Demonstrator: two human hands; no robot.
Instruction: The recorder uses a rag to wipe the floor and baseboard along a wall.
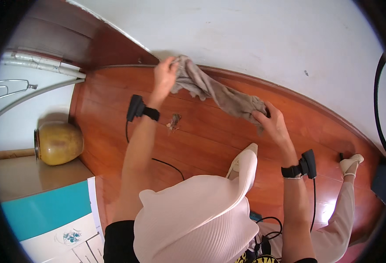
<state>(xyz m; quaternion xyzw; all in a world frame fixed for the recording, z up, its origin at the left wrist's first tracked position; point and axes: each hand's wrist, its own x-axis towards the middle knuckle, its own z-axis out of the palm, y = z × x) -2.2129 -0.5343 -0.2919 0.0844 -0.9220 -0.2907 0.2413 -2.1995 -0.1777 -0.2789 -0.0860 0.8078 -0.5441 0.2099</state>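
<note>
A crumpled grey-brown cloth (212,88) is stretched between my two hands, above the reddish wooden floor (199,141) near the wall. Its upper left end is pinched in my left hand (165,77). At its lower right end, my right hand (272,123) grips it between thumb and fingers. Part of the cloth hangs in loose folds beside my left hand. On the floor below the cloth lies a small clump of dust and debris (174,122). Each wrist wears a black strap with a small cabled device.
A white wall (262,39) with a brown skirting board (298,90) runs along the far side. At left, a yellow-brown glazed jar (61,143) stands by a cabinet with a teal panel (48,210). Pipes (44,64) run above it. Light-coloured shoes (351,162) rest on the floor.
</note>
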